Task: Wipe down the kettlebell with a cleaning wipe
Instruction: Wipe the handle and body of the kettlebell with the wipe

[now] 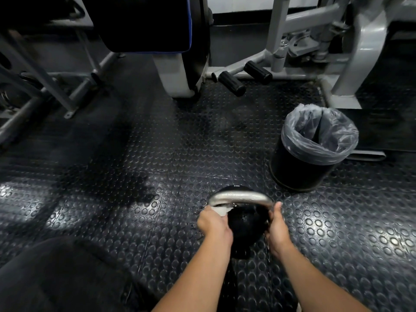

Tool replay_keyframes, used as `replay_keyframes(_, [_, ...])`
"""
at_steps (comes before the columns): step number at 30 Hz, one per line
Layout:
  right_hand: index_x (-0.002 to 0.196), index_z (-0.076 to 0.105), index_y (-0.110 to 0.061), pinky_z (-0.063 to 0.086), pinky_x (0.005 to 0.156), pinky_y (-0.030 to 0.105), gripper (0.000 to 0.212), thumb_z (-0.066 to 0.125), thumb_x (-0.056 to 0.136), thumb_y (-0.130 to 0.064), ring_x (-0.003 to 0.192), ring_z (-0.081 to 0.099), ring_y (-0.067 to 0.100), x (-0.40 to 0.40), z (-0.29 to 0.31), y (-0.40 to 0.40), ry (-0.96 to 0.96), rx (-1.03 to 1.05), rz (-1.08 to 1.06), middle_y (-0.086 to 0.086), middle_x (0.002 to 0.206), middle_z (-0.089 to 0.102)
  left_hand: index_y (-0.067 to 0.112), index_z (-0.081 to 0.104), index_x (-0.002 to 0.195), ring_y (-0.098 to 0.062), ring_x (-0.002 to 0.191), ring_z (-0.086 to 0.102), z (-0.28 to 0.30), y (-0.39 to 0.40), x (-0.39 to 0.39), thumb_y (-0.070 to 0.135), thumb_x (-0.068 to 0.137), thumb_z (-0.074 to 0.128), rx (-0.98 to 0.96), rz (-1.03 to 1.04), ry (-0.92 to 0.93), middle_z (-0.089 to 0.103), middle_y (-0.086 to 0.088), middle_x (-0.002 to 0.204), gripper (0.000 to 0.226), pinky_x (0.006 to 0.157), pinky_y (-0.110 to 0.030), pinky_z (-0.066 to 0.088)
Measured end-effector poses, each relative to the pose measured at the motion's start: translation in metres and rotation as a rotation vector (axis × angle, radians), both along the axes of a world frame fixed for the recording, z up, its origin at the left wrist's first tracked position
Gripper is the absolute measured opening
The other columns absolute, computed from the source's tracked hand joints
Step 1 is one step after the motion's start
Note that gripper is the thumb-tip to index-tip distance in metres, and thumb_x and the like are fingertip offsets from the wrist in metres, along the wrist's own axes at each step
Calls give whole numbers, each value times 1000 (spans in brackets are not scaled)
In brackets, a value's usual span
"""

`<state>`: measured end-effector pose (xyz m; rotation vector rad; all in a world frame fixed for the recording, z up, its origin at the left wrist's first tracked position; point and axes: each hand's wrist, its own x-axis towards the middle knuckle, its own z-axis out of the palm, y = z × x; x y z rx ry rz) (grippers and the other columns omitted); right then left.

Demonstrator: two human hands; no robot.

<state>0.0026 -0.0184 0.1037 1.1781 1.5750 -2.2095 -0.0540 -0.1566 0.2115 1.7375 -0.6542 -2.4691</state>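
Observation:
A black kettlebell [245, 224] with a silver metal handle [239, 197] stands on the studded rubber floor, low and centre in the head view. My left hand [213, 224] holds a white cleaning wipe [219, 209] pressed against the left end of the handle, where it meets the body. My right hand [278, 228] grips the right side of the kettlebell, with the thumb up along the handle's right end. Most of the wipe is hidden under my fingers.
A black bin [299, 170] with a clear liner stands on the floor to the right behind the kettlebell. Grey gym machine frames [351, 70] with black foot rollers [231, 83] line the back. My dark-clad knee [56, 275] fills the lower left.

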Motion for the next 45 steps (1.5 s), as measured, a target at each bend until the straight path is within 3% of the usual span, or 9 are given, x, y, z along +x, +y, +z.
replay_keyframes(2, [112,69,-36,40,114,46,79,32,74,-94,119,60,20,-1,3,-2,3,8,-4,2,124,70,11,45,72,-41,86,57,5,4,6,1,102,49,166,46,-4,56,-24,98,32,95,-53,53])
replay_keyframes(6, [110,68,-31,45,103,37,66,27,91,-79,100,63,10,-2,2,0,15,-8,-25,-3,106,71,2,53,93,-31,101,55,9,6,4,2,104,45,14,1,17,58,-19,106,14,107,-57,48])
replay_keyframes(21, [123,69,-30,44,108,40,80,30,82,-87,110,64,15,1,5,2,28,-52,-8,1,117,73,-2,45,143,-39,133,48,-5,-1,12,5,109,37,72,-85,-50,46,-21,132,36,113,-51,42])
replay_keyframes(25, [121,69,-31,42,112,41,80,30,80,-87,111,64,14,2,6,3,40,-65,-18,1,118,73,-9,50,112,-42,125,56,-12,-1,5,1,108,35,105,-51,26,51,-29,135,18,110,-59,45])
replay_keyframes(29, [132,65,-24,40,115,43,86,28,84,-86,122,60,19,3,7,3,43,-82,4,4,127,70,-8,44,140,-41,124,56,-11,-4,12,0,107,38,51,-86,-7,57,-24,122,35,111,-55,45])
replay_keyframes(33, [131,65,-26,41,113,42,82,27,86,-84,119,61,19,2,10,4,41,-89,-2,5,127,69,-6,49,130,-37,125,56,-2,-2,4,2,108,33,19,-137,14,51,-26,138,28,112,-54,44])
replay_keyframes(38, [137,60,-23,39,111,43,83,26,89,-81,120,56,21,2,9,1,22,-79,-21,4,124,66,-10,57,131,-31,96,58,-2,-5,12,8,107,44,-272,-291,-16,57,-11,92,33,75,-38,50])
replay_keyframes(42, [132,63,-27,35,118,48,80,28,87,-83,125,55,24,2,8,1,24,-77,-34,5,126,66,20,66,85,-17,80,57,-1,0,25,16,106,49,-564,-465,38,61,5,82,27,81,-35,42])
replay_keyframes(45, [137,60,-24,34,119,48,91,30,80,-89,127,55,22,3,7,0,19,-68,-23,4,133,65,26,65,83,-17,84,56,-8,-7,22,20,108,46,-678,-591,78,60,10,81,32,74,-30,43])
